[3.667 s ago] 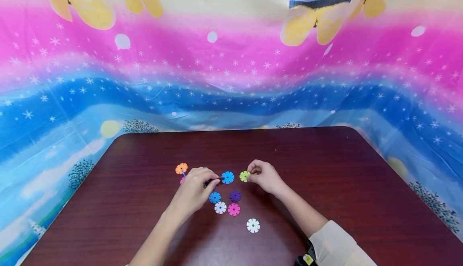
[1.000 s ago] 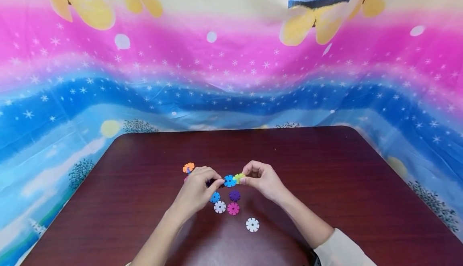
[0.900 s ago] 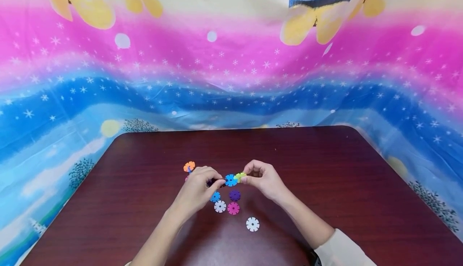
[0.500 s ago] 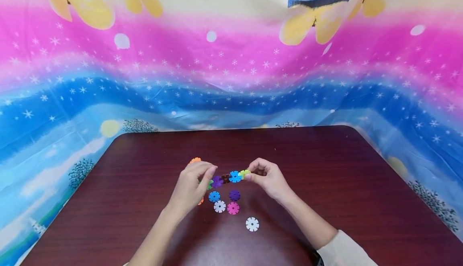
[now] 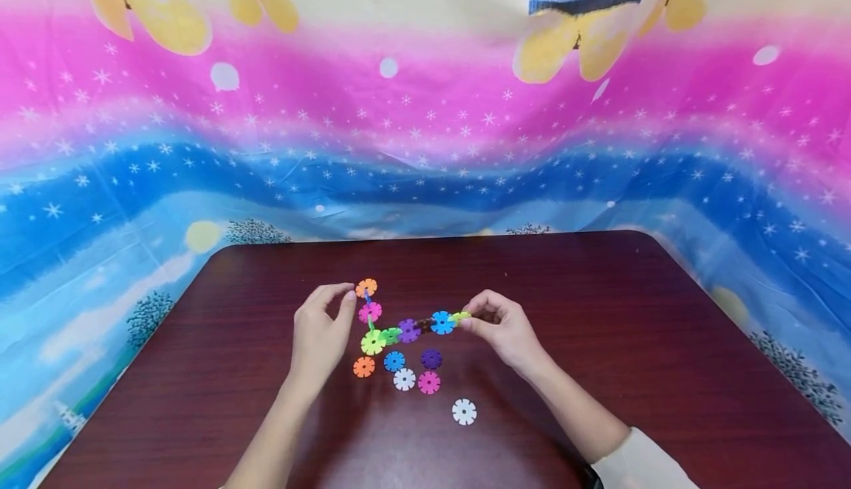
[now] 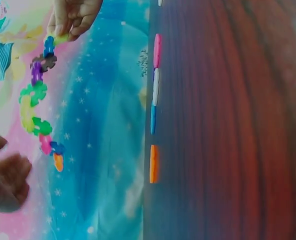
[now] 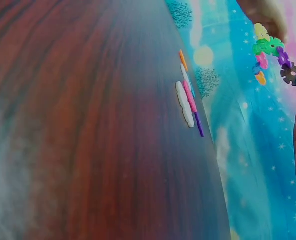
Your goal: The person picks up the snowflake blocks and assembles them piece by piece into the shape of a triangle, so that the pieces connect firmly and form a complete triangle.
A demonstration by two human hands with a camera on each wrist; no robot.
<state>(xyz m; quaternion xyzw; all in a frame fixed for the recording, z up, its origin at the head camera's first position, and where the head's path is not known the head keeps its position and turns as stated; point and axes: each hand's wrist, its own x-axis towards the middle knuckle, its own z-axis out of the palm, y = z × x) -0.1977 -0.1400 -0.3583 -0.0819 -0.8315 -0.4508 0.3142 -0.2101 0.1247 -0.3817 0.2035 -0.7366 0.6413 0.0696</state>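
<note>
Two hands (image 5: 320, 330), six loose discs (image 5: 423, 385), apparently ten linked discs (image 5: 406, 332)

Disc chain (image 5: 408, 331) goes orange, pink, lime, green, purple, blue, probably brown too (kinda murky); woodgrain table (image 5: 598, 312) is reddish-brown, backdrop (image 5: 425, 90) pink and blue with white snowflakes (image 5: 490, 118).

Pink disc (image 5: 425, 387) lies flat on the reddish-brown counter (image 5: 598, 304). Off that: purple disc (image 5: 428, 364) at 12 o'clock, white disc (image 5: 400, 384) at 9, blue disc (image 5: 391, 365) at 10, orange disc (image 5: 360, 371) farther out near 9, second white disc (image 5: 459, 416) at 4.
</note>
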